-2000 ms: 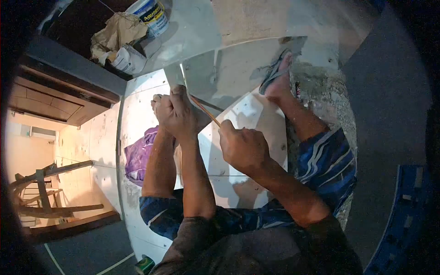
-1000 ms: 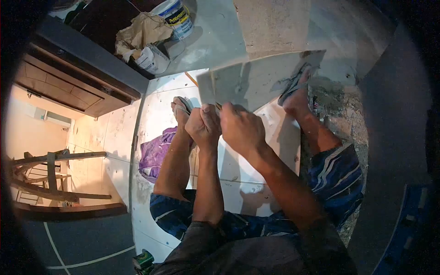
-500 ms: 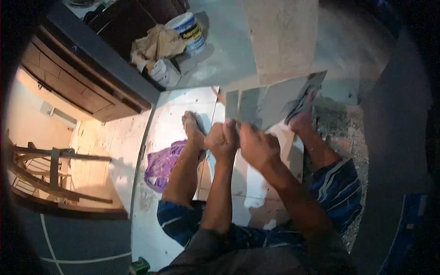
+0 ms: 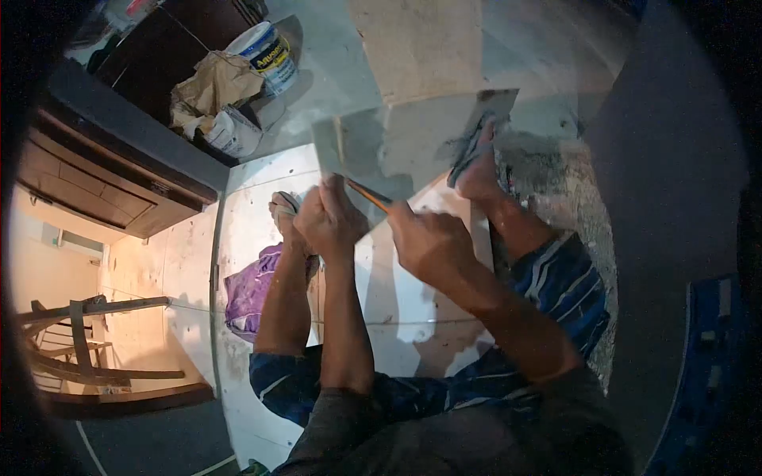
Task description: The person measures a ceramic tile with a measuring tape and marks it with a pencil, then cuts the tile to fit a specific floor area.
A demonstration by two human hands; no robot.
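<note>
Panel sits pinched near its edge by my left hand, thin rod gripped in my right hand, work underway, extent unclear.

Orange stick; purple cloth; blue shorts, white streaks.
</note>
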